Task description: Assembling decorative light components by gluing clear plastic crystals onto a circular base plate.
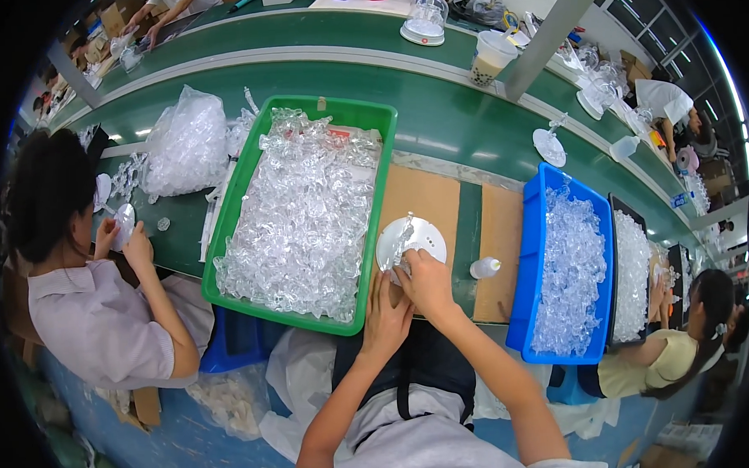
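A round white disc [433, 235] with small holes lies on a brown cardboard sheet [427, 191] in front of me. A clear plastic piece [405, 230] stands on the disc's left part. My right hand [428, 283] is closed over the disc's near part, fingertips pinched together; what they hold is hidden. Against the near edge of the disc, my left hand [386, 320] has its fingers bent around the rim, close to the right fingertips. A small white bottle [485, 268] lies right of the disc.
A green bin [391, 143] heaped with clear plastic pieces stands left, a blue bin [515, 332] of similar pieces right. Co-workers sit on both sides; the left one [104, 276] holds a white disc. A drink cup [492, 58] stands on the far ledge.
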{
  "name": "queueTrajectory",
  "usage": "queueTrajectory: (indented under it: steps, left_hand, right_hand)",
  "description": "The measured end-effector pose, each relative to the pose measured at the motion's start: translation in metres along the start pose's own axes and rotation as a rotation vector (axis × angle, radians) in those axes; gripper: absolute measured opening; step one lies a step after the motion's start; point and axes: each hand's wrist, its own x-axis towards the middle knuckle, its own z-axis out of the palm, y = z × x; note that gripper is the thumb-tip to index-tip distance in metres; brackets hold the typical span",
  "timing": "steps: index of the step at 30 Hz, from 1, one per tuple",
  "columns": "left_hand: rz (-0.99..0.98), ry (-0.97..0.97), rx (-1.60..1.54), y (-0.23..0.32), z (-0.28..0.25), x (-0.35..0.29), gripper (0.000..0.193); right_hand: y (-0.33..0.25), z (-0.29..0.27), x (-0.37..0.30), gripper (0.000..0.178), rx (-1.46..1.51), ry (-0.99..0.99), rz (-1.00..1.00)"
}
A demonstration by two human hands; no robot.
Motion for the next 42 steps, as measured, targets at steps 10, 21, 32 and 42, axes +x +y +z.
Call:
queueTrajectory:
  steps: [10, 21, 32, 42]
  left_hand:
    - [-0.026, -0.052, 0.093, 0.001, -0.003, -0.002, 0.041]
    - [-0.025, -0.084, 0.086, -0.001, 0.001, -0.005, 0.039]
    - [-0.011, -0.05, 0.086, -0.006, 0.002, -0.005, 0.038]
    - [-0.023, -0.058, 0.01, -0.008, 0.005, -0.007, 0.035]
  right_hand:
    - [0.007, 0.001, -0.005, 0.023, -0.061, 0.016, -0.007]
    - [0.003, -0.004, -0.001, 0.029, -0.104, -0.051, -0.024]
    - [0.024, -0.013, -0.002, 0.03, 0.468, -0.085, 0.28]
    - [0.003, -0.016, 0.006, 0.026, 0.113, -0.119, 0.11]
